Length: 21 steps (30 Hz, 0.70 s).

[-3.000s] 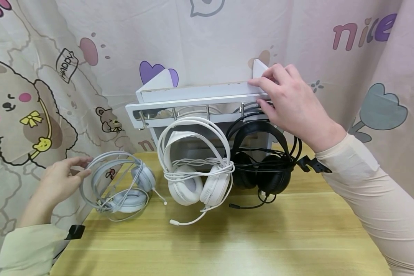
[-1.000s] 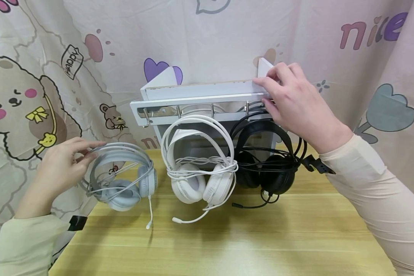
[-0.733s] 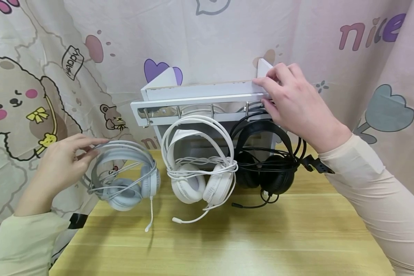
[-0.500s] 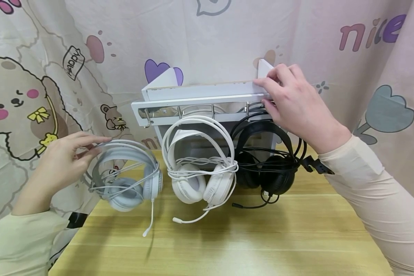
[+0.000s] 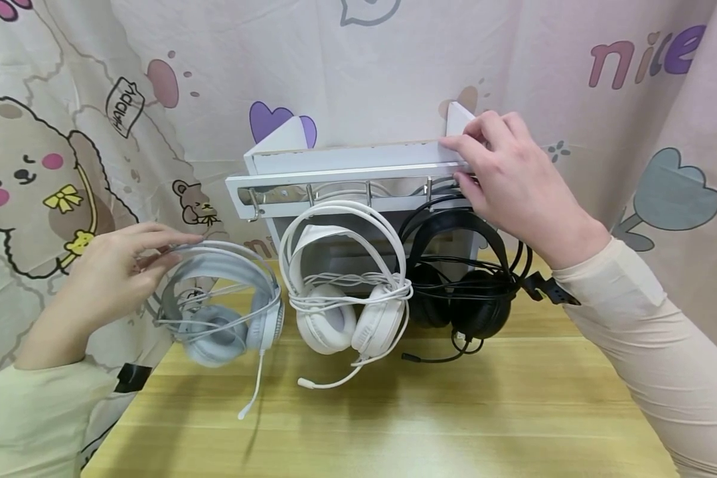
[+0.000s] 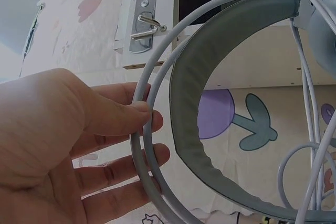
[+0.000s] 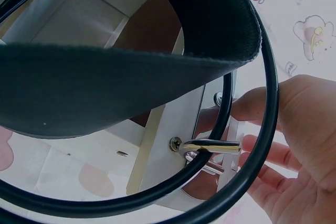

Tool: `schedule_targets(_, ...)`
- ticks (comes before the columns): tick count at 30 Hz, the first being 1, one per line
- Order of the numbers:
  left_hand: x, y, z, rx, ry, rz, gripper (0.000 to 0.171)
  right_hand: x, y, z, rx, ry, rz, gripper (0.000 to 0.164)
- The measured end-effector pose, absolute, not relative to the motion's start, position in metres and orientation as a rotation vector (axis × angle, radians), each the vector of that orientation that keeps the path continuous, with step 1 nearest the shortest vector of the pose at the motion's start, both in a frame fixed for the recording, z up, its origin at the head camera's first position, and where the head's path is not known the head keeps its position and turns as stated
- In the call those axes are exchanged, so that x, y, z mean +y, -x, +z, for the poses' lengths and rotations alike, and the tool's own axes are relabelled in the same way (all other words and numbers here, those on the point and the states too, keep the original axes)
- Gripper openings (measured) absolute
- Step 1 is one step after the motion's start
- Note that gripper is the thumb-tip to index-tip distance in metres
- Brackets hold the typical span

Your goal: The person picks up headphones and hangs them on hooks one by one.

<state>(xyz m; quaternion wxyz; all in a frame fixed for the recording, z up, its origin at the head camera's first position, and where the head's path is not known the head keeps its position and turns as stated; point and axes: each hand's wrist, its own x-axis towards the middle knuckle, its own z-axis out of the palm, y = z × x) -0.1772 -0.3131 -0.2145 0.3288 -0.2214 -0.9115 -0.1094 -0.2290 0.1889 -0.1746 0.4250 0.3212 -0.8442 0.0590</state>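
My left hand (image 5: 104,279) pinches the twin headband tubes of a pale grey headset (image 5: 215,335) and holds it up at the left, its mic boom hanging down. In the left wrist view my thumb lies across the tubes (image 6: 137,129), with fingers behind. At the right end of a white hook rack (image 5: 346,174), my right hand (image 5: 516,179) grips the edge between thumb and fingers. A white headset (image 5: 379,322) hangs from the rack's middle. Beside it hangs a black headset (image 5: 484,312), close below my right hand; a metal hook (image 7: 218,146) carries its band tube.
The leftmost hook (image 5: 253,204) on the rack bears no headset. Beneath everything is a wooden table (image 5: 454,425). A printed curtain (image 5: 382,79) stands behind the rack and along both sides.
My left hand has lifted the grey headset from the table and shifted it right and up, toward the white one. Its mic boom now hangs lower. My right hand stays on the rack.
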Motion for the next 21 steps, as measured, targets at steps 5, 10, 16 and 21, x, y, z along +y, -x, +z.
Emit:
schedule_targets(5,-0.309,0.177,-0.208,-2.374,0.619,-0.297,0.043,0.188,0.229,-0.175,-2.104,-0.806,0.160,0.040)
schedule_targets(10,-0.303,0.178,-0.200,-2.352,0.664,-0.267,0.041,0.189,0.229,-0.175,-2.098,-0.803,0.162,0.039)
schedule_targets(16,-0.298,0.178,-0.191,-2.347,0.673,-0.247,0.040,0.189,0.230,-0.175,-2.091,-0.802,0.166,0.039)
schedule_targets(21,-0.296,0.177,-0.186,-2.330,0.701,-0.243,0.040,0.189,0.231,-0.176,-2.094,-0.802,0.167,0.039)
